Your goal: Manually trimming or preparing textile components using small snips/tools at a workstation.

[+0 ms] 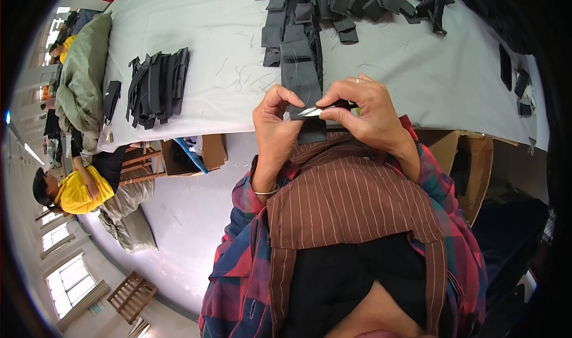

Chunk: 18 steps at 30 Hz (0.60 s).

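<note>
At the table's near edge my left hand (277,120) pinches a dark grey fabric strip (300,73) between thumb and fingers. The strip runs away from me toward a chain of similar pieces, and its near end hangs over the edge. My right hand (370,113) is closed around small thread snips (311,111), their silver blades pointing left at the pinched edge of the strip. The blade tips lie against the left fingertips, so whether they touch cloth or a thread cannot be made out.
A neat stack of dark strips (158,88) lies on the white-covered table (220,34) to the left. Loose threads and a pile of dark pieces (363,1) lie farther back. Cardboard boxes (213,153) stand under the table. A person in yellow (89,189) sits at left.
</note>
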Motion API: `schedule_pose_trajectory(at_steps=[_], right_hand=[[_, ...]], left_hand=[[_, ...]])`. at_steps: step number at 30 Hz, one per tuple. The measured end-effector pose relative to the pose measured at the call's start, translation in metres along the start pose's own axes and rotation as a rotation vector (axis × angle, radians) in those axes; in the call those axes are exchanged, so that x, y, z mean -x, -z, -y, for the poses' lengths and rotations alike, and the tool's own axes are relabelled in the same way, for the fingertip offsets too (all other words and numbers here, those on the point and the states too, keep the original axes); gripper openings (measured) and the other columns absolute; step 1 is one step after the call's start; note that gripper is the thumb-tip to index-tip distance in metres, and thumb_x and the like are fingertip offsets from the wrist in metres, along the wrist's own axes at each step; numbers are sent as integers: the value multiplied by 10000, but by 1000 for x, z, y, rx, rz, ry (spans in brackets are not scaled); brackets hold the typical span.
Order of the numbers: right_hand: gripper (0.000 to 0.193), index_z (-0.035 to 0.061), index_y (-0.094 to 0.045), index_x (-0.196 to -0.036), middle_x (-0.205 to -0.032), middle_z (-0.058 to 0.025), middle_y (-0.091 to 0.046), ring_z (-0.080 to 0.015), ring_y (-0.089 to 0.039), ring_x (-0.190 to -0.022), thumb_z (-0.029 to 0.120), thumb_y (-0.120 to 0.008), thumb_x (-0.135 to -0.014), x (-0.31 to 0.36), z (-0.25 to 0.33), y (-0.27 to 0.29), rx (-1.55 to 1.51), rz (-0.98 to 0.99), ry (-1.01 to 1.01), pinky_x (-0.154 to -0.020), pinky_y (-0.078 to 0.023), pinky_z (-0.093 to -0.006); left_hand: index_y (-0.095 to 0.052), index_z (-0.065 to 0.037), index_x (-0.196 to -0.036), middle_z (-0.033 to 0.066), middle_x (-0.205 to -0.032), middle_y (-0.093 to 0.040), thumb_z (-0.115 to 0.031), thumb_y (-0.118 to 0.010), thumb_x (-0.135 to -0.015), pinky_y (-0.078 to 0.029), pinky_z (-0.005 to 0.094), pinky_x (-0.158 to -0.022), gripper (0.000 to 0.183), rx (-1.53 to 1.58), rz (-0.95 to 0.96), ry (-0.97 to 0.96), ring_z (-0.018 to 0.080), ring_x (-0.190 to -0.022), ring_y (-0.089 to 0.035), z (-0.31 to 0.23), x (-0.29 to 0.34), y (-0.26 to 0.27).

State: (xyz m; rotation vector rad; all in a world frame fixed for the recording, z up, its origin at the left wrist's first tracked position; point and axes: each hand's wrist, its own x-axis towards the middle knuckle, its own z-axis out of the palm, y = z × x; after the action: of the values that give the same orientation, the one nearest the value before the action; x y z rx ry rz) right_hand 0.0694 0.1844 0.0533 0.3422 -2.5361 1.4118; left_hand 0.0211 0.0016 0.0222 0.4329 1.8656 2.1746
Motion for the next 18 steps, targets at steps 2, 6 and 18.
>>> schedule_pose_trajectory(at_steps=[2, 6, 18], right_hand=[[123, 79, -638, -781, -740, -23, -646, -175, -578, -668, 157, -726, -745, 1, 2, 1, 16, -6, 17, -669, -408, -295], [123, 50, -632, -810, -710, -12, -615, -103, -551, -668, 123, -722, -769, 0, 5, -6, -311, -139, -102, -645, -419, -255], [197, 105, -598, -800, -682, -8, -606, -173, -553, -568, -16, -656, -656, 11, 2, -39, 11, -125, 68, -574, -349, -281]], left_hand=[[-545, -45, -789, -26, -790, -526, 108, -631, -713, -417, 201, -738, 191, 0, -13, 3, 53, -784, -508, -3, 3, -2], [-552, -31, -816, -5, -809, -544, 107, -631, -706, -432, 215, -754, 193, -126, 1, -67, 85, -777, -539, -4, 6, 0], [-593, 1, -962, -6, -907, -610, -72, -594, -911, -451, 183, -679, 88, 88, -2, 206, 37, -782, -555, 18, 3, 19]])
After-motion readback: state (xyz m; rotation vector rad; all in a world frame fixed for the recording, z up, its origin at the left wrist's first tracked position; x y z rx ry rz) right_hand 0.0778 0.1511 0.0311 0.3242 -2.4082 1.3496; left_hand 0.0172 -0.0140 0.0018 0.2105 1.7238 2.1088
